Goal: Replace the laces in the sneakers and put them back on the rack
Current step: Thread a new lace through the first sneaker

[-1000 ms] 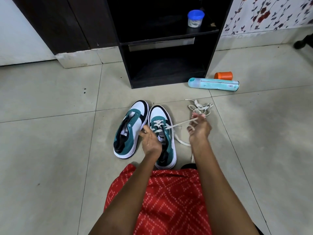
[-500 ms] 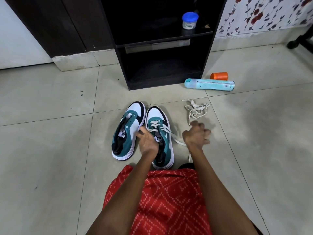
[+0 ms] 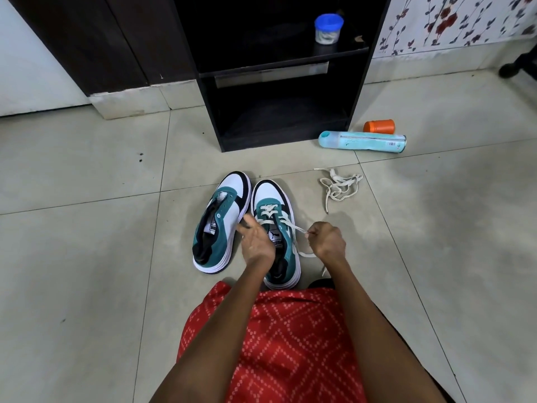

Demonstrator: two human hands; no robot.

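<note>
Beside the laced sneaker (image 3: pixel 269 195), the right hand (image 3: pixel 327 240) pinches its lace (image 3: pixel 297 227), the left hand (image 3: pixel 256 240) loose-fingered against it.

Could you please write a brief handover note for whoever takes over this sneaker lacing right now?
Left hand: open, fingers against the half-laced sneaker.
Right hand: pinches that sneaker's lace, stretched sideways.
Unlaced sneaker stands beside it on the floor; spare lace lies bunched further right; rack stands beyond.
Done: a few crossings near the toe of one sneaker.
Left: finish it, lace the other, put both on the rack.
</note>
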